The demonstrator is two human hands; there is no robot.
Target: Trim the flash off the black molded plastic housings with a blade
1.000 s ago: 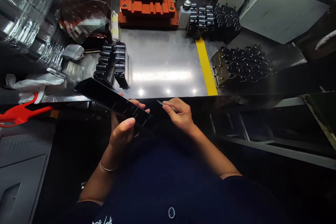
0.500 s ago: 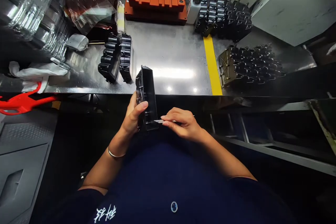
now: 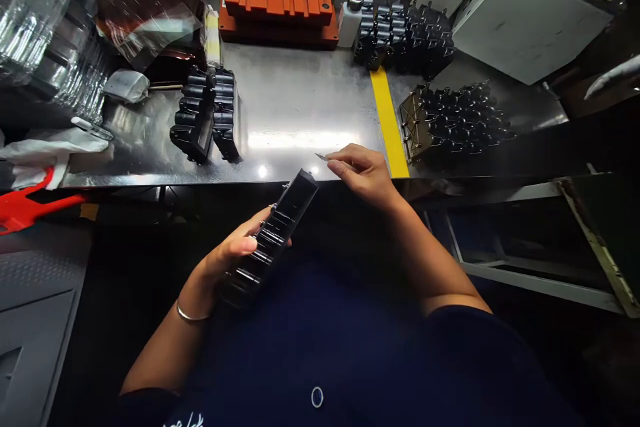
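Note:
My left hand [image 3: 231,248] is closed around a long black plastic housing [image 3: 273,235], which is tilted with its upper end leaning right, below the bench's front edge. A row of ribs shows along the housing. My right hand [image 3: 361,170] pinches a small blade [image 3: 321,157], its thin metal tip pointing left; any handle is hidden in the fingers. The blade is apart from the housing, above and right of its upper end. Two similar black parts [image 3: 225,113] stand side by side on the metal bench [image 3: 300,90], left of its middle.
An orange-red fixture block [image 3: 280,7] sits at the back beside a white bottle [image 3: 350,21]. Several black parts [image 3: 460,117] are grouped right of the yellow tape strip [image 3: 389,123]. Plastic-wrapped stacks [image 3: 45,20] fill the left; a red handle-like object [image 3: 35,207] juts out below them.
My right hand has lifted the blade up and away from the housing. My left hand has lowered the housing and turned it, so its top leans right. The camera view has shifted slightly.

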